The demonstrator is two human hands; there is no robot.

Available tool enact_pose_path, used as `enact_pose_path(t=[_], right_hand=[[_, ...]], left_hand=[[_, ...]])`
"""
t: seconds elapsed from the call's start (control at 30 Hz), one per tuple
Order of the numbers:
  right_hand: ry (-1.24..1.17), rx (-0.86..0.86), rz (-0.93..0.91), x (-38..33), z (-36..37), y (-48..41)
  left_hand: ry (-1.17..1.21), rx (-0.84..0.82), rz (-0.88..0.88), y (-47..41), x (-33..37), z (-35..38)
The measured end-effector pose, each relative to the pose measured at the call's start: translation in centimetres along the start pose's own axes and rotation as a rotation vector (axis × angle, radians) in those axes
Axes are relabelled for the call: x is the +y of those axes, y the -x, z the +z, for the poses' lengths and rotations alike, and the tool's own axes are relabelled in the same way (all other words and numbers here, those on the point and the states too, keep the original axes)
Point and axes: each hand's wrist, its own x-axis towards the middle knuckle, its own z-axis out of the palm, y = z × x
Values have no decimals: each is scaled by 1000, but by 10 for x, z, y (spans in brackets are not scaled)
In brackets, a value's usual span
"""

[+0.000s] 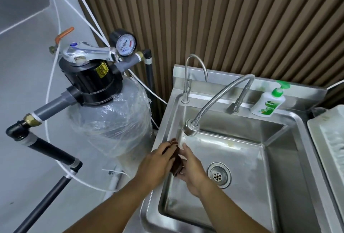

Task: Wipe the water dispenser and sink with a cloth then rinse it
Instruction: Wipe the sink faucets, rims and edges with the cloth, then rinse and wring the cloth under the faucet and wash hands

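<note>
Head-camera view looking down into a stainless steel sink (301, 139). Two bare hands meet over the basin's left side, holding a dark brown cloth (176, 162) between them. The left hand (156, 163) lays its fingers over the cloth's upper part. The right hand (189, 169) cups the cloth from the other side, fingers curled round it. Just above, the spray head (190, 128) of a flexible metal faucet points down at the cloth, and a thin stream of water appears to fall onto it.

This looks like the rinsing step. To do it well, the hands would keep the cloth directly under the stream, rub and squeeze its folds, and wring it low in the basin so water runs to the drain (219, 175), near the right hand.

A slim gooseneck tap (195, 76) stands at the back rim, and a green-capped soap bottle (268, 104) sits on the ledge to the right. Left of the sink stands a plastic-wrapped filter tank (111, 117) topped by a pressure gauge (125, 44). The spray head hangs close above the fingers, so a raised hand could knock it.
</note>
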Motion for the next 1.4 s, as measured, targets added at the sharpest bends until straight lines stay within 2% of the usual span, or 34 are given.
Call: enact_pose_path(t=[0.07, 0.13, 0.27, 0.4, 0.5, 0.67, 0.73, 0.8, 0.87, 0.93, 1.0, 1.07, 1.17, 1.23, 1.3, 1.4], right_hand=[[-81, -3, 9, 6, -3, 11], [-112, 21, -45, 9, -4, 21], [-147, 119, -186, 15, -4, 52], [114, 244, -377, 19, -13, 87], [374, 231, -449, 23, -24, 105], [963, 126, -511, 29, -59, 120], [1039, 207, -635, 26, -72, 118], [1065, 238, -675, 18, -87, 120], [1096, 186, -661, 5, -105, 126], [1120, 112, -590, -10, -124, 132], [1031, 59, -545, -26, -141, 134], [769, 9, -488, -39, -152, 136], [407, -51, -421, -53, -161, 137], [317, -133, -413, -56, -166, 136], [324, -188, -383, -55, -170, 135], [284, -191, -268, -53, -168, 125]], left_hand=[[227, 54, 8, 12, 10, -6], [474, 129, -74, 19, 24, -15], [975, 217, -463, 22, 45, -33], [1215, 171, -702, 23, 55, -41], [1326, 96, -797, 19, 74, -47], [1281, -15, -850, 10, 102, -48], [1300, -39, -874, 5, 110, -47], [1343, -40, -889, 3, 119, -47], [1424, -39, -854, 2, 127, -48], [1466, -108, -707, 5, 137, -50], [1268, -225, -517, 10, 147, -49], [1049, -274, -403, 11, 157, -45], [902, -165, -326, 8, 174, -40], [837, -112, -316, 5, 180, -37], [825, -78, -364, 3, 187, -31], [804, -2, -433, -3, 189, -22]])
